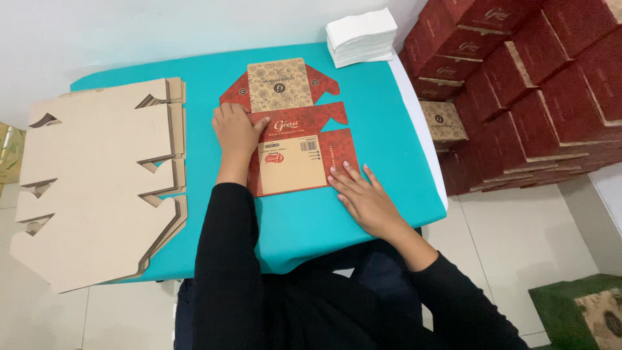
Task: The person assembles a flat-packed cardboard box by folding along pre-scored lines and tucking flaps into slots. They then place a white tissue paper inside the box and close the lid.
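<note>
- The right hand point(368, 199) lies flat, fingers spread, on the near right corner of the flat red box blank point(291, 139), which sits printed side up in the middle of the teal table point(389, 129). It grips nothing; the palm rests on the table just off the blank's near edge.
- The left hand point(236, 131) presses down on the blank's left edge, fingers together and the thumb pointing right along a fold line; it pins the card and does not pinch it.
- Judged from this pose, the fold would go best with the right hand holding the near panel still while the left runs firmly along the crease, so the card bends on the scored line and not beside it.
- The far panel of the blank, tan with a dark round mark, lies flat, its red side flaps spread to either side.
- Left of the blank, well apart, a stack of plain brown blanks point(97, 181) lies face down and overhangs the table's left and near edges.
- Beyond the blank, at the table's far right corner, sits a pile of white paper sheets point(361, 37).
- Right of the blank, off the table, made-up red boxes point(531, 91) stand stacked against the wall.
- The floor is pale tile; a green box point(583, 314) sits at its near right.
</note>
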